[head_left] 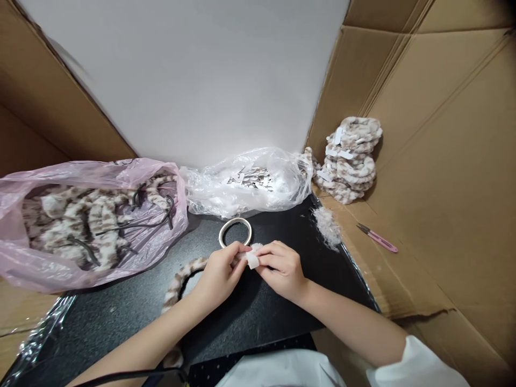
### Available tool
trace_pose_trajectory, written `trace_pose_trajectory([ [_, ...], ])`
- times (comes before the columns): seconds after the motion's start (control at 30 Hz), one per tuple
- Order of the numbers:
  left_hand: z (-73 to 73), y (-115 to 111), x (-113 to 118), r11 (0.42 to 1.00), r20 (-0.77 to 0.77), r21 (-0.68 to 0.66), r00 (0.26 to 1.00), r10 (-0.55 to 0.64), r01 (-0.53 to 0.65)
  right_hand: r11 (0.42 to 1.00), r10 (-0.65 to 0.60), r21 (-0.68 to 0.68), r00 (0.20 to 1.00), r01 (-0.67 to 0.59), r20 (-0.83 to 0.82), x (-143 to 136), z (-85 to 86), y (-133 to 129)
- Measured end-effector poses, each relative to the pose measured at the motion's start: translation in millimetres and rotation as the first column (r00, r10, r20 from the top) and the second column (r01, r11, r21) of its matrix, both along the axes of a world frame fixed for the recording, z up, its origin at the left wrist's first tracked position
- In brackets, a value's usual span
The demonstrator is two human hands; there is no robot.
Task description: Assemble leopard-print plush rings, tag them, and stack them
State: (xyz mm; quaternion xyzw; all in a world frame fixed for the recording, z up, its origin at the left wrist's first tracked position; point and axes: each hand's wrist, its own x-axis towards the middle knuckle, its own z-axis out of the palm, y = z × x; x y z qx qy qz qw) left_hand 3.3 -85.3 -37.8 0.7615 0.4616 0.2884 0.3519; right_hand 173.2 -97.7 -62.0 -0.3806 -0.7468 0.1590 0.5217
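Over the black table, my left hand [221,273] and my right hand [283,267] meet with their fingers pinched together. Between the fingertips shows a small white tag [252,260] at the end of a fluffy brown-and-white furry band [176,287]. The band curves from my left hand down behind my left forearm. My left fingers are closed round the band's end, and my right fingers pinch at the white tag. A roll of tape [235,221] lies just beyond my hands.
A pink plastic bag [179,215] with furry bands lies left. Beyond the tape is a clear bag [278,201] of white tags. Stacked furry bands [355,161], white fluff [327,228] and pink thread snips [381,239] are right. Cardboard walls [455,161] enclose the table [121,317].
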Motion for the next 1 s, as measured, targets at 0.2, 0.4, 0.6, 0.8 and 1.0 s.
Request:
trace_pose_trajectory([
  [0.2,-1.3,3.6,-0.4,0.965,0.260,-0.263,0.963,0.077,-0.006,0.998,0.005,0.059,0.999,-0.007,0.038,2.4,-1.8,0.8],
  [0.4,-2.4,7.7,-5.8,0.768,0.424,-0.627,0.884,0.198,0.129,0.981,0.046,0.184,0.996,-0.060,0.078,4.3,-2.1,5.2],
  [0.6,-5.0,10.0,-9.3,0.706,0.455,-0.689,0.856,0.243,0.166,0.981,0.024,0.188,0.993,-0.046,0.116,4.4,-2.5,7.2],
  [0.8,-3.4,13.8,-9.9,0.782,0.411,-0.618,0.880,0.237,0.078,0.994,0.055,0.081,0.986,-0.068,0.155,8.3,3.3,8.9],
  [1.0,4.8,8.2,-11.6,0.957,0.223,-0.286,0.975,0.024,0.042,0.950,0.117,-0.270,0.982,-0.154,-0.149,20.0,18.7,16.6],
])
